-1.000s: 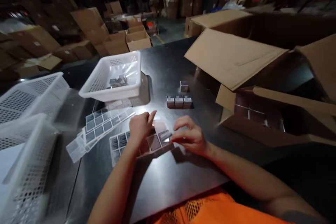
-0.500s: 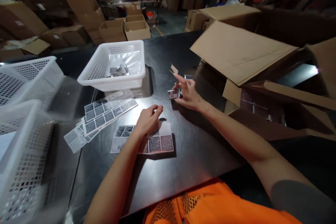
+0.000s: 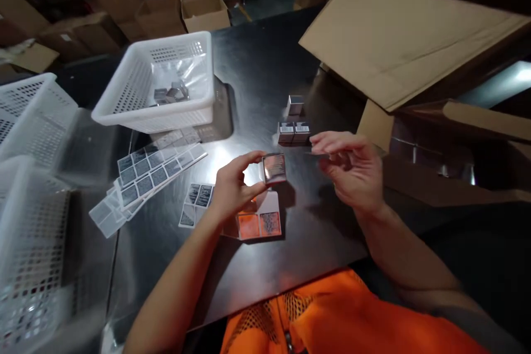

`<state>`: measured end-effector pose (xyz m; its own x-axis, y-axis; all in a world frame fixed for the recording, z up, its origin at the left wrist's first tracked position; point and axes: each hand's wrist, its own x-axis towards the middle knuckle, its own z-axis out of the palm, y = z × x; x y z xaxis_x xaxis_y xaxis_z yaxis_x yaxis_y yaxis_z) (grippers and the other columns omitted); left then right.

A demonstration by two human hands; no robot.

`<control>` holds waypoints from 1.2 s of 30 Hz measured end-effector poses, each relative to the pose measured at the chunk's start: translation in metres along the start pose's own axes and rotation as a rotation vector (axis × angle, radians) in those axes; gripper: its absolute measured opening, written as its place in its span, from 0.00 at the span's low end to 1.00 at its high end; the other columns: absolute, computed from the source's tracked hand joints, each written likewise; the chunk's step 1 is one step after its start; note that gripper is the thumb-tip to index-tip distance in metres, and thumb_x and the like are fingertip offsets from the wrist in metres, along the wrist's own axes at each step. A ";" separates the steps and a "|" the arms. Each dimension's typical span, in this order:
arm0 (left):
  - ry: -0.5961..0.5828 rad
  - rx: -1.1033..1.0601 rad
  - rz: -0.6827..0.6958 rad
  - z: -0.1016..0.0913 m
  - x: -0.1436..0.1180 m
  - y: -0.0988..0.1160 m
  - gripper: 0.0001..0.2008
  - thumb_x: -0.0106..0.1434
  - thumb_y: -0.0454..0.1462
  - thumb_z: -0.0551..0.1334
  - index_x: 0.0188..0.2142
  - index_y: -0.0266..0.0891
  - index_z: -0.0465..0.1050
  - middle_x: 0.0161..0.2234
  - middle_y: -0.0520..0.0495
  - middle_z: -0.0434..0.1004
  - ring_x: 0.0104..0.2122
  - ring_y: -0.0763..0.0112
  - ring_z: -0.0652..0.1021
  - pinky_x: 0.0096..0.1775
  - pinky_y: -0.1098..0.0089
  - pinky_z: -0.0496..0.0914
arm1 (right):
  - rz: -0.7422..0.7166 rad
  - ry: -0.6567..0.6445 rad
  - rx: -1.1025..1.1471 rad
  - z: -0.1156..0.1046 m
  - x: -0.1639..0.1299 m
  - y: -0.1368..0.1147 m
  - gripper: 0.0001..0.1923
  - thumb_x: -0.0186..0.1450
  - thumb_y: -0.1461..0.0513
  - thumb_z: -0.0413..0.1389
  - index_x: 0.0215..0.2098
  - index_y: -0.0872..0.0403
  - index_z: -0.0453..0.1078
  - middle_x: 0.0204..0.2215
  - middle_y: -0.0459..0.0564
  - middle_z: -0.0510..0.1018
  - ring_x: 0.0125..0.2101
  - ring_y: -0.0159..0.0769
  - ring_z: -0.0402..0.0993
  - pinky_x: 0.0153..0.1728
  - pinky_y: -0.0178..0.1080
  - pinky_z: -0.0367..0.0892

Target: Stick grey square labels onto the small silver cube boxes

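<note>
My left hand (image 3: 236,182) grips a small shiny silver box (image 3: 274,169) between thumb and fingers, above a sheet of square labels (image 3: 269,225) on the metal table. To the right, my right hand (image 3: 354,171) has its fingers bent toward the thumb, with a thin clear label (image 3: 318,154) seen edge-on at the tips; its outline is hard to make out. Just left of those fingertips, two small boxes with barcodes (image 3: 293,131) stand side by side. Behind them sits another silver box (image 3: 295,105).
More label sheets (image 3: 143,177) lie fanned out at left. A white basket (image 3: 170,119) holds several small silver boxes, and further white baskets (image 3: 31,221) stand at the left edge. A large open carton (image 3: 398,38) takes up the right side.
My left hand has risen from the label sheet and now holds a silver box. My right hand has drawn back right and nearer, away from the boxes. The view has tilted down.
</note>
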<state>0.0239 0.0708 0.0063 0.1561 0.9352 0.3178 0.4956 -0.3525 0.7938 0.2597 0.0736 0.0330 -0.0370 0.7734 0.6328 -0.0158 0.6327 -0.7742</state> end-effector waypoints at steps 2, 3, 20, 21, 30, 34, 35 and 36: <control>0.016 0.059 0.070 0.003 -0.003 0.000 0.26 0.53 0.38 0.76 0.52 0.45 0.78 0.43 0.49 0.83 0.25 0.77 0.74 0.24 0.76 0.63 | 0.248 -0.028 0.077 -0.002 0.000 -0.002 0.07 0.65 0.57 0.66 0.37 0.47 0.73 0.33 0.44 0.78 0.36 0.36 0.78 0.43 0.42 0.76; 0.013 0.086 0.096 0.005 -0.004 0.000 0.25 0.54 0.38 0.75 0.52 0.45 0.77 0.43 0.49 0.83 0.27 0.75 0.76 0.25 0.76 0.65 | 0.376 -0.065 0.092 -0.002 -0.001 -0.003 0.09 0.64 0.56 0.67 0.38 0.48 0.73 0.32 0.44 0.79 0.33 0.34 0.78 0.39 0.40 0.76; 0.027 0.257 0.140 0.015 -0.015 0.006 0.23 0.59 0.41 0.72 0.54 0.44 0.75 0.44 0.48 0.83 0.28 0.73 0.79 0.29 0.73 0.72 | 0.711 -0.046 0.164 0.009 -0.008 -0.003 0.31 0.56 0.59 0.71 0.52 0.47 0.62 0.27 0.37 0.79 0.30 0.33 0.81 0.32 0.34 0.76; 0.025 0.254 0.154 0.015 -0.014 0.006 0.23 0.59 0.41 0.72 0.54 0.44 0.75 0.44 0.48 0.83 0.31 0.71 0.80 0.30 0.73 0.72 | 0.712 -0.045 0.161 0.009 -0.008 -0.003 0.31 0.56 0.59 0.71 0.52 0.47 0.62 0.27 0.37 0.79 0.30 0.32 0.81 0.32 0.34 0.76; 0.039 0.230 0.216 0.015 -0.014 0.011 0.23 0.59 0.39 0.73 0.54 0.43 0.74 0.45 0.48 0.84 0.39 0.67 0.83 0.36 0.72 0.76 | 0.724 -0.033 0.148 0.009 -0.009 -0.003 0.32 0.55 0.59 0.72 0.51 0.47 0.62 0.26 0.36 0.78 0.29 0.32 0.81 0.32 0.34 0.77; 0.037 0.270 0.178 0.016 -0.015 0.010 0.22 0.61 0.43 0.71 0.54 0.44 0.75 0.44 0.47 0.84 0.37 0.67 0.83 0.34 0.71 0.75 | 0.711 -0.035 0.136 0.010 -0.008 -0.003 0.31 0.56 0.58 0.72 0.51 0.47 0.61 0.27 0.37 0.79 0.29 0.33 0.82 0.32 0.34 0.77; 0.036 0.274 0.173 0.016 -0.016 0.009 0.22 0.61 0.44 0.71 0.54 0.44 0.75 0.44 0.47 0.84 0.37 0.67 0.83 0.34 0.71 0.75 | 0.708 -0.034 0.128 0.010 -0.008 -0.003 0.31 0.56 0.58 0.72 0.50 0.47 0.61 0.27 0.37 0.79 0.30 0.33 0.82 0.32 0.34 0.77; 0.037 0.271 0.174 0.017 -0.016 0.009 0.22 0.62 0.45 0.71 0.54 0.44 0.75 0.44 0.47 0.84 0.37 0.67 0.83 0.34 0.71 0.75 | 0.706 -0.031 0.117 0.011 -0.009 -0.003 0.31 0.56 0.58 0.72 0.50 0.47 0.61 0.27 0.38 0.79 0.30 0.33 0.81 0.32 0.34 0.77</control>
<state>0.0402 0.0535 0.0000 0.2294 0.8580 0.4596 0.6743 -0.4806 0.5607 0.2493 0.0643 0.0302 -0.1068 0.9941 -0.0192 -0.0846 -0.0284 -0.9960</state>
